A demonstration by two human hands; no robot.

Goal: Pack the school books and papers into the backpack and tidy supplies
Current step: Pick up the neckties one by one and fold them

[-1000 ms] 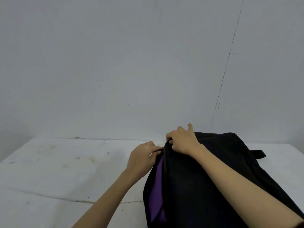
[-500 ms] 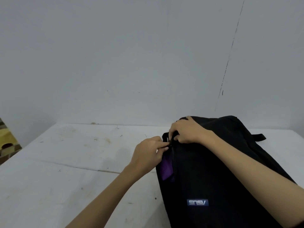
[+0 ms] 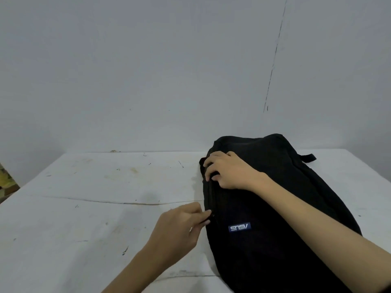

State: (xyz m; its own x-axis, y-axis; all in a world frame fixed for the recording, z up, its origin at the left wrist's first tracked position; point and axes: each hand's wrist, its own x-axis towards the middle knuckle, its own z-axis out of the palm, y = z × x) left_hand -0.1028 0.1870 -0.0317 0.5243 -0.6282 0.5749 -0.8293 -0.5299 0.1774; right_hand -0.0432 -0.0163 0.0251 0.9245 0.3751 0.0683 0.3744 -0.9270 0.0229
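Backpack [image 3: 275, 208] flat on table [image 3: 84, 208], side zipper [image 3: 212, 215] between left-hand fingers [image 3: 203, 216].

White table [image 3: 88, 208], scuffed, stained, long thin crack running across surface. Plain grey-white wall [image 3: 148, 70] behind, dark vertical crack line [image 3: 274, 60] on right part. Patterned yellow-brown object [image 3: 6, 182] at left edge, partly cut off

Dim, flat, bluish light fills the scene, casting only a faint soft shadow on the table [image 3: 105, 208] beside the left hand [image 3: 179, 227]. The picture is slightly soft, and the black backpack [image 3: 275, 208] loses its detail.
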